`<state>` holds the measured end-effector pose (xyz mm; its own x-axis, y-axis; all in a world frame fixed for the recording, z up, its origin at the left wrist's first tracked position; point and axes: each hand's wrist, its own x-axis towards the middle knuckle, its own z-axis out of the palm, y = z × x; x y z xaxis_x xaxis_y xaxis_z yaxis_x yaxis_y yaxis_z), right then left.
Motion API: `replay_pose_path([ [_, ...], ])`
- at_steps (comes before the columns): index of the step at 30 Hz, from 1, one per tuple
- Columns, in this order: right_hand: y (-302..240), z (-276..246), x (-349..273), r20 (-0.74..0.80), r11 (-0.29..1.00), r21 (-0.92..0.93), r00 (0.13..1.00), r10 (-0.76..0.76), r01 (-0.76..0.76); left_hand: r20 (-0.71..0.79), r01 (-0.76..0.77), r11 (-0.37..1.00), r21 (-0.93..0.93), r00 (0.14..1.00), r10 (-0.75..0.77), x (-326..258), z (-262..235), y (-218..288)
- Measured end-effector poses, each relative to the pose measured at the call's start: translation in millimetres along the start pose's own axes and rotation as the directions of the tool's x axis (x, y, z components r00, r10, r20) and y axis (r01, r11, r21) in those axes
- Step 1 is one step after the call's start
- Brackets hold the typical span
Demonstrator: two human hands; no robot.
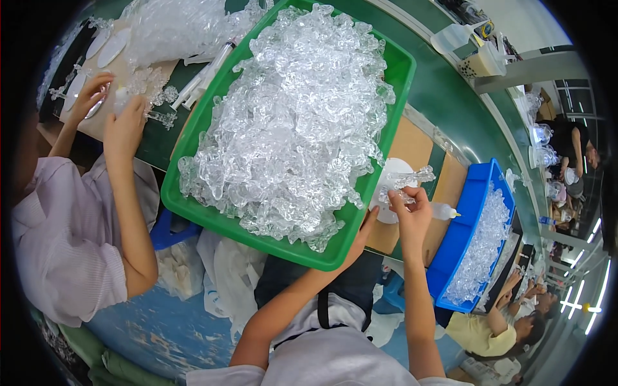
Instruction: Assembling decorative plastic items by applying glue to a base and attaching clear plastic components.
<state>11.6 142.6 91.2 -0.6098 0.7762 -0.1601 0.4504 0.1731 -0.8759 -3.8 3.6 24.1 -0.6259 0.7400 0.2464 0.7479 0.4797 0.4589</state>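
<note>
My right hand (pixel 415 219) pinches a clear plastic piece (pixel 417 176) with a knobbly, branching shape, above a white round dish (pixel 383 215). My left hand (pixel 364 237) is beside the near right corner of a large green tray (pixel 270 243); the rim covers most of its fingers, so their grip is hidden. The tray is heaped with many similar clear plastic pieces (pixel 290 128). Just right of my right hand lies a small translucent squeeze bottle (pixel 443 211) with a yellow tip.
A blue bin (pixel 444 267) of clear pieces stands at the right. On the left, a co-worker's hands (pixel 125 125) handle a small bottle near loose clear parts (pixel 151 83). Large syringes (pixel 205 77) lie beside the tray. A white jug (pixel 483 62) stands at the far right.
</note>
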Motion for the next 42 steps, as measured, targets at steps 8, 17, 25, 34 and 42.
replay_pose_path([
  [8, -8, 17, -6, -0.007, 0.864, -0.396, 0.940, -0.342, 0.311, -0.074, 0.012, 0.995, -0.102, 0.997, -0.020, 1, 7, -2],
  [17, -9, 18, -8, -0.037, 0.795, -0.513, 0.917, -0.396, 0.323, -0.076, 0.007, 0.990, -0.144, 0.997, -0.018, 2, 4, -2],
  [25, -4, 11, -3, -0.054, 0.920, -0.304, 0.959, -0.277, 0.249, -0.045, 0.018, 0.991, -0.130, 0.999, -0.025, 2, 4, -2],
  [34, -1, 21, -3, 0.000, 0.806, -0.488, 0.924, -0.384, 0.335, -0.045, 0.014, 0.965, -0.261, 0.999, -0.027, 12, -6, -3],
  [42, -8, 34, -12, -0.018, 0.768, -0.533, 0.902, -0.431, 0.357, 0.052, 0.080, 0.880, -0.469, 0.997, -0.063, 15, 10, -1],
])
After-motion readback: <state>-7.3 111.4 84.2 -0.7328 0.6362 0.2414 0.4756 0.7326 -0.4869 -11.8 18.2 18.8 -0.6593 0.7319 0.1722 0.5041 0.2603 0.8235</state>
